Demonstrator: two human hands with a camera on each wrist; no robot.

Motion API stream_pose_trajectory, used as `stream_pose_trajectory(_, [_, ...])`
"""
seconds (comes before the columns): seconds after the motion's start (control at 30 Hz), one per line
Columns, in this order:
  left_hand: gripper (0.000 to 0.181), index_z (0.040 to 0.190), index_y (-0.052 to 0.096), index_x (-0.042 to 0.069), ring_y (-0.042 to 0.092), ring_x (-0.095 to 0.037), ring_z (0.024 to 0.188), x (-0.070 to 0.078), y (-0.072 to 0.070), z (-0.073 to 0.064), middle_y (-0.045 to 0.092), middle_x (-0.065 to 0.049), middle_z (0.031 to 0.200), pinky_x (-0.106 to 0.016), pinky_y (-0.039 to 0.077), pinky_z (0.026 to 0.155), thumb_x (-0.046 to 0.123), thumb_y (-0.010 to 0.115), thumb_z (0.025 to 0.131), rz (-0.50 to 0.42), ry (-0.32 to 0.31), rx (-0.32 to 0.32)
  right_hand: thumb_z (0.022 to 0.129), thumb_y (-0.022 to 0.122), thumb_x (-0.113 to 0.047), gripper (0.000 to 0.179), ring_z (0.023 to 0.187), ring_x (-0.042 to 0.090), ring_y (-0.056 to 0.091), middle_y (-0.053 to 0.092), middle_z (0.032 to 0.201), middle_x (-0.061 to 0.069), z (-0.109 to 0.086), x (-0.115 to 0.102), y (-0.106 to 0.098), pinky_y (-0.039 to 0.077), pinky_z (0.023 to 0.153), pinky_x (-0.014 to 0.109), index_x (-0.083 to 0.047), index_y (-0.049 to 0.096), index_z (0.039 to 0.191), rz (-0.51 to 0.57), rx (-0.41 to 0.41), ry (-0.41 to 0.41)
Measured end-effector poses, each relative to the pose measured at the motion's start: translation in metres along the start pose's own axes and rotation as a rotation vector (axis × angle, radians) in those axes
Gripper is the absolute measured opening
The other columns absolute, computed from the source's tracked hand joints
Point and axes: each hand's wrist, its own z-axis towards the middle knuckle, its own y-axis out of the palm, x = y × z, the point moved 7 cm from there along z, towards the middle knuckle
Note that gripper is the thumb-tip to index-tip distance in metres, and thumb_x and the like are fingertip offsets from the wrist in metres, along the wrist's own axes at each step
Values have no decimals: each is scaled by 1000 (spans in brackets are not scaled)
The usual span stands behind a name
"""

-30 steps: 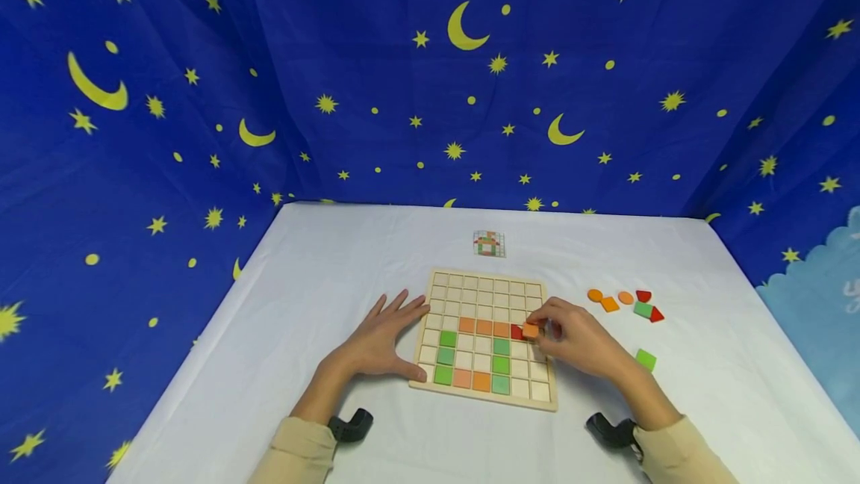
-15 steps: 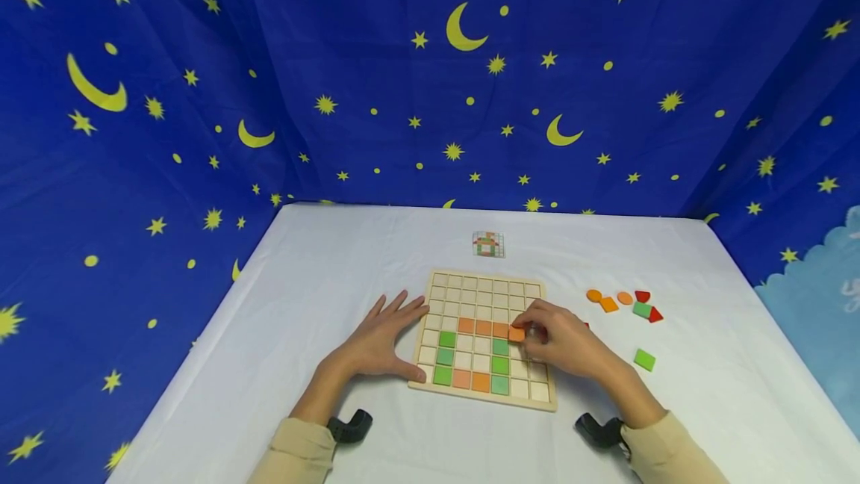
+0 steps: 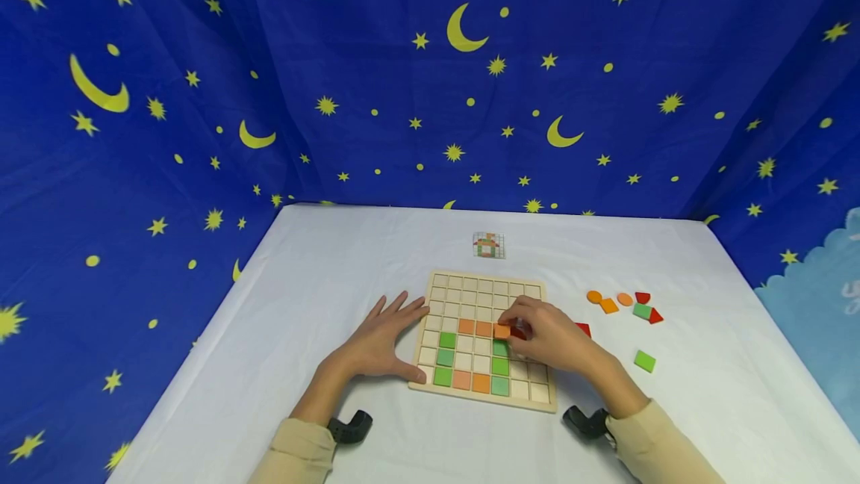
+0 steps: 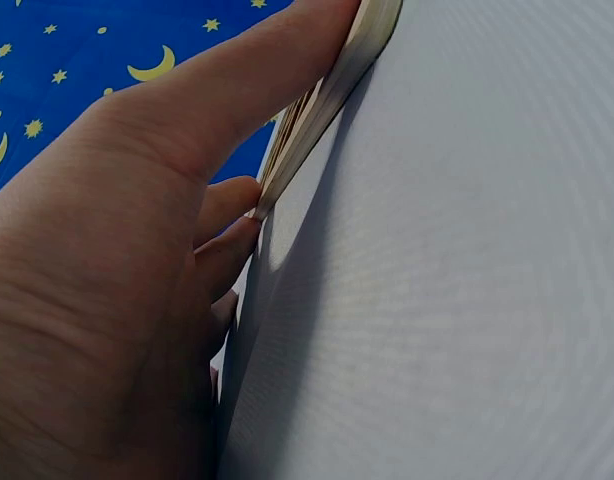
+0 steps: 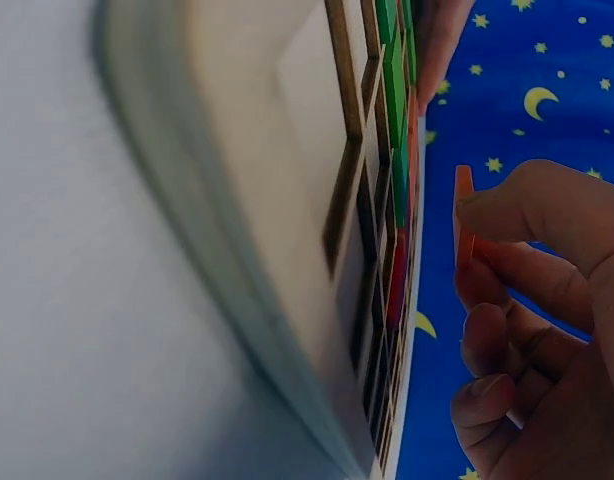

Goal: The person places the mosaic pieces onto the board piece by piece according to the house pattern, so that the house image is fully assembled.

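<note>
A square wooden grid board point(image 3: 463, 294) lies mid-table with several orange and green square tiles set in its cells. My left hand point(image 3: 372, 342) rests spread along its left edge, thumb at the lower left corner and fingertips higher up; the left wrist view shows fingers touching the side of the frame. Between thumb and index finger, my right hand point(image 3: 554, 334) pinches an orange tile point(image 5: 465, 215), raised above the board in the right wrist view. From the head view it hovers over the right end of the orange row. A red piece point(image 5: 398, 275) sits in a cell nearby.
Beyond the board lies a small pattern card point(image 3: 488, 245). Loose orange, red and green pieces are grouped at the right, near an orange square point(image 3: 608, 306). A green tile point(image 3: 645, 361) lies closer, and a red piece point(image 3: 583, 329) shows behind the right hand.
My right hand has moved left across the board, carrying the orange tile from the red piece's cell toward the orange row. The left hand has stayed in place.
</note>
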Motion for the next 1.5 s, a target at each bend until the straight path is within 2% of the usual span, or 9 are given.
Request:
stream_pose_trajectory(0.23, [119,151,33,21,7,-25,145,0,0,0,22,4,158,-49,0,116,82,68,56,-4,0,-5,82,72,-22,23,75,7,50,57,96,-12,7,-4,4,44,64,23,-22,70,105,-23,-22,-16])
stream_pose_trajectory(0.57, [118,151,33,21,7,-25,145,0,0,0,21,5,158,-48,0,116,82,68,56,0,6,-5,82,72,-20,22,73,9,53,57,89,-10,16,-11,7,46,62,22,-22,71,105,20,-28,-37])
stream_pose_trajectory(0.73, [117,151,34,19,8,-28,145,1,-1,-1,23,2,157,-51,1,115,80,69,57,-8,18,0,82,72,-19,22,72,9,53,57,88,-9,19,-13,6,46,63,23,-20,71,104,8,-29,-44])
stream_pose_trajectory(1.0, [118,151,33,20,7,-25,145,0,0,-1,21,5,158,-48,1,116,80,70,56,0,4,-2,82,71,-20,24,67,5,48,56,88,-10,27,-17,4,44,60,24,-22,71,106,-15,-28,-66])
stream_pose_trajectory(1.3, [118,151,33,21,7,-24,145,0,1,0,21,6,158,-47,0,116,81,69,57,9,1,-8,82,72,-22,23,68,4,49,58,88,-9,40,-22,10,45,59,24,-22,71,104,-18,-44,-73])
stream_pose_trajectory(1.5, [118,151,33,20,7,-24,145,0,0,0,21,6,158,-48,1,116,81,69,57,3,9,5,83,71,-24,23,72,5,52,58,92,-11,48,-25,13,47,64,24,-22,71,106,-8,-65,-59])
